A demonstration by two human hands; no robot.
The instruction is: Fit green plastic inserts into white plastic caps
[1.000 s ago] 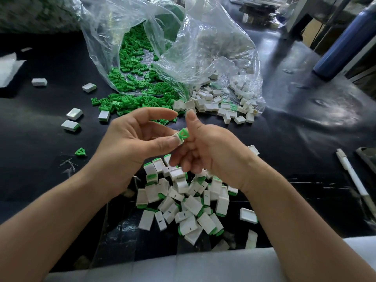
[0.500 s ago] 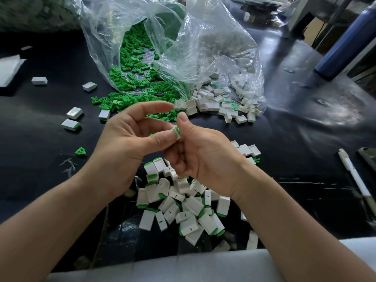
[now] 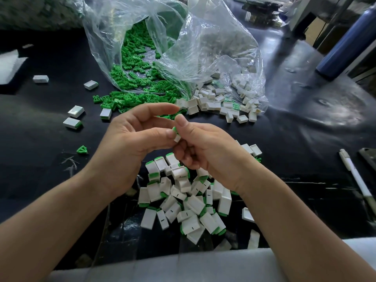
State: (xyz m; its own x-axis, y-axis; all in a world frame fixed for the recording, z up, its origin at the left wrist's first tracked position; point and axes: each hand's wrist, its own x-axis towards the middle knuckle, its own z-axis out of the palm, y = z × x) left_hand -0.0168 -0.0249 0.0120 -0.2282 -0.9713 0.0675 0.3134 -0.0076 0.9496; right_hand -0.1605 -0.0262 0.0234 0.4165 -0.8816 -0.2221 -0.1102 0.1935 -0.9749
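Two bare hands met at centre frame, seen from above. The left hand (image 3: 126,147) pinched a small white cap (image 3: 177,138) w/ its thumb against the fingers behind, index finger stretched out straight above. The right hand (image 3: 205,151) gripped the green insert (image 3: 174,129) at the cap's mouth, thumb tip on top, other fingers curled under. The insert looked only partly seated, green showing above the white; how deep it sat couldn't be told. To do this step well, prob. best to keep the insert square to the opening & push straight down w/ the thumb while the left hand braces the cap, so it doesn't cock or jam. Directly below the hands lay a pile of finished pieces (image 3: 183,200), white w/ green edges. Beyond the hands, a clear plastic bag (image 3: 203,47) lay open on the black table (image 3: 305,129), spilling loose green inserts (image 3: 138,82) on the left & empty white caps (image 3: 215,102) on the right. A few stray caps & one stray insert (image 3: 82,150) sat further left. A pen (image 3: 355,176) lay at far right, a blue bottle (image 3: 345,43) behind it.
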